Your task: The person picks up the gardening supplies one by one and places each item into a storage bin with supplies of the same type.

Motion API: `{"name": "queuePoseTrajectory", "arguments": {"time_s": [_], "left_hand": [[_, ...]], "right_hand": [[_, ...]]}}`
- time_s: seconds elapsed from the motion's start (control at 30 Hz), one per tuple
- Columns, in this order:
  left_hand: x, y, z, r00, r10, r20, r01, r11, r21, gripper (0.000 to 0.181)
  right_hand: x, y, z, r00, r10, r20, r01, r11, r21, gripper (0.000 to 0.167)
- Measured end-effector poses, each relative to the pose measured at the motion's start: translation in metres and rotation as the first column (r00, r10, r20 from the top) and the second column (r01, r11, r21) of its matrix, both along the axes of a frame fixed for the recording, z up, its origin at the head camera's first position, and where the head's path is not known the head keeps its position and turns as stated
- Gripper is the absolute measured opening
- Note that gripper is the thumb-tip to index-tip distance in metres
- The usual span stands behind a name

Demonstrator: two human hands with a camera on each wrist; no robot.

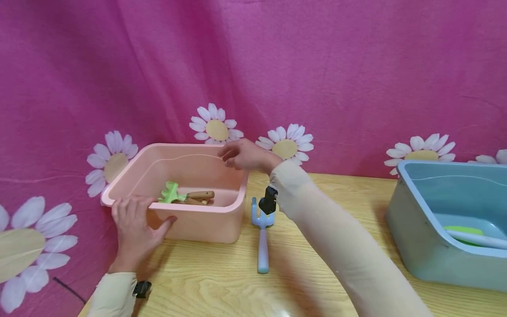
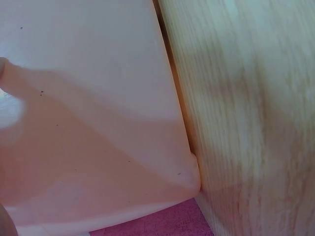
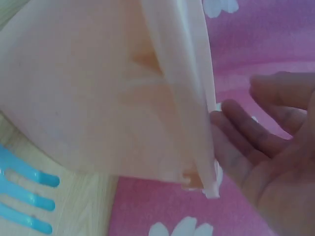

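Observation:
A pink plastic tub stands at the left of the table. My left hand grips its front rim near the left corner, with the fingers over the edge and the thumb against the outer wall. At the tub's back right corner is my right hand, fingers loosely bent with nothing held; in the right wrist view its fingertips are at or very near the rim. Inside lie a green small garden rake and wooden handles. A hand fork with blue tines and a lilac handle lies right of the tub.
A blue-grey tub stands at the right, holding a light-handled tool and something green. Behind the wooden table hangs a magenta cloth with daisies.

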State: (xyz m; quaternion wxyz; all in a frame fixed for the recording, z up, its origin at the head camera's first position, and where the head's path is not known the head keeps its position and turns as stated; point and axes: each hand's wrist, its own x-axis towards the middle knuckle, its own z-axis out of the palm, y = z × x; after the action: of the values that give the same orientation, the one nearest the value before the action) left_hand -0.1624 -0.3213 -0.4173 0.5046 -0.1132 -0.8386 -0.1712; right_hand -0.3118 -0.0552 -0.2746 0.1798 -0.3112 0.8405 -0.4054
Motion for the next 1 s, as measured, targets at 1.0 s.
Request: {"name": "queuePoseTrajectory", "arguments": {"time_s": [1.0], "left_hand": [[0.001,0.0,0.0,1.0,-0.003,0.008,0.003,1.0,0.014,0.076]], "right_hand": [[0.018,0.075,-0.018,0.961,-0.08,-0.266,0.083,0.997,0.001,0.021]]}}
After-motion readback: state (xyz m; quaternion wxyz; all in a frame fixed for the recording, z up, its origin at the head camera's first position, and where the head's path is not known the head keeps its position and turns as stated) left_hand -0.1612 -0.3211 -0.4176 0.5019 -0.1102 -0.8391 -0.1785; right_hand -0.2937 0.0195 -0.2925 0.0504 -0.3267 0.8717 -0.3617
